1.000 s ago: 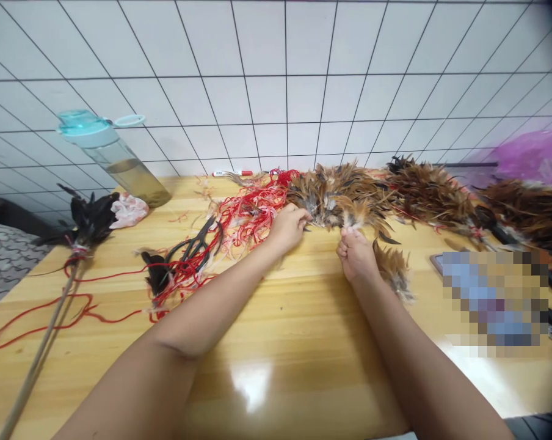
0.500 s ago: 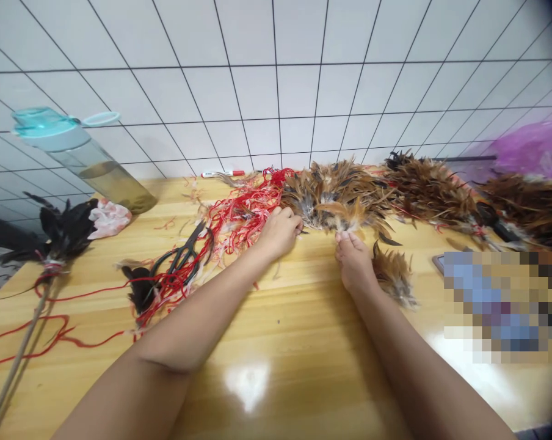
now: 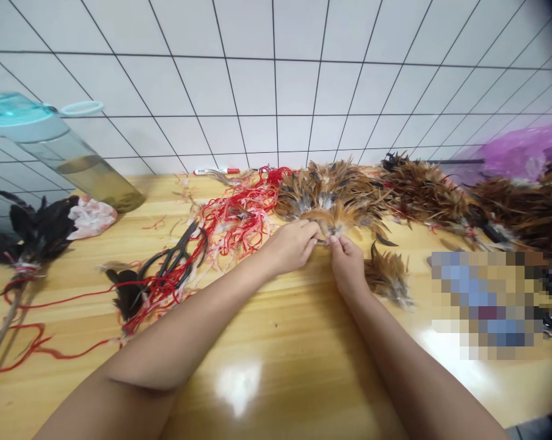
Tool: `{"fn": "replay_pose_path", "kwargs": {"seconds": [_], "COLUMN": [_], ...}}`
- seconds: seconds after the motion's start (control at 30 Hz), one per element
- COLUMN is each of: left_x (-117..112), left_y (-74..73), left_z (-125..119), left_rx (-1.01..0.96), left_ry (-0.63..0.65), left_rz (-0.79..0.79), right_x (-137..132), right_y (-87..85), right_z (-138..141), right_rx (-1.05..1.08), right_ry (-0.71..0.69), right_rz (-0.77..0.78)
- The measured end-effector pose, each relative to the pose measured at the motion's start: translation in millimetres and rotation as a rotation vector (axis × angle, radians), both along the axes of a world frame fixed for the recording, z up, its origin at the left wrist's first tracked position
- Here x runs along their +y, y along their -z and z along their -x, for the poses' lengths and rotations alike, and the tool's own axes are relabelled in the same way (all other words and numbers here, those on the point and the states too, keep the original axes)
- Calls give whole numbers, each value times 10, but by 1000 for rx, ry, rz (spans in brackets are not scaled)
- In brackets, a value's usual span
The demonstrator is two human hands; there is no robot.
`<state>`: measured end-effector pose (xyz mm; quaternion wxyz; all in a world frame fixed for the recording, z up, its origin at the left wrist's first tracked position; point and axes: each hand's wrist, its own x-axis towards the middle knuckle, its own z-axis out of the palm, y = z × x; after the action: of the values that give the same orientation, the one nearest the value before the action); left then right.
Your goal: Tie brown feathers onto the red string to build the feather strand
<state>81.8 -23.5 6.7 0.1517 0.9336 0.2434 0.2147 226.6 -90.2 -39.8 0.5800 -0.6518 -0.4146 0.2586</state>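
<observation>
White tiled wall with dark joint lines rises behind the far edge of a glossy, pale wooden tabletop. The 2 hands meet short of the middle of that far edge, their fingertips almost touching. The right hand is closed in a pinch on the base of a brown feather tuft, which fans out toward the wall. The left hand comes in beside it, thumb and fingers pinched on a thin dark sliver.

Just behind the tuft, a wide heap of brown feathers spreads along the far edge; a smaller feather bunch lies beside the right wrist. Left of the heap is a tangle of red string, with a capped marker near the far edge. Dark-handled scissors and a little black feather bunch lie nearer the left edge, red strands across them.

Toward the far left corner stands a bottle of yellowish liquid, beside crumpled pinkish plastic. Black feathers tied to a stick lie at the left edge. Toward the far right corner are a long brown feather duster and a purple bag; a pixelated patch hides something nearer the right edge.
</observation>
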Motion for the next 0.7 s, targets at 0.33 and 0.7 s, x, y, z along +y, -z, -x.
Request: {"fn": "replay_pose_path", "kwargs": {"seconds": [0.33,0.7], "left_x": [-35,96], "left_y": [-86,-49], "left_z": [65,94], "left_rx": [118,-201], "left_ry": [-43,-152], "left_rz": [-113,-180], "right_x": [0,34], "right_y": [6,46], "right_z": [51,-30], "right_rx": [-317,-99], "right_ry": [-124,-181], "right_rz": [9,-13]}}
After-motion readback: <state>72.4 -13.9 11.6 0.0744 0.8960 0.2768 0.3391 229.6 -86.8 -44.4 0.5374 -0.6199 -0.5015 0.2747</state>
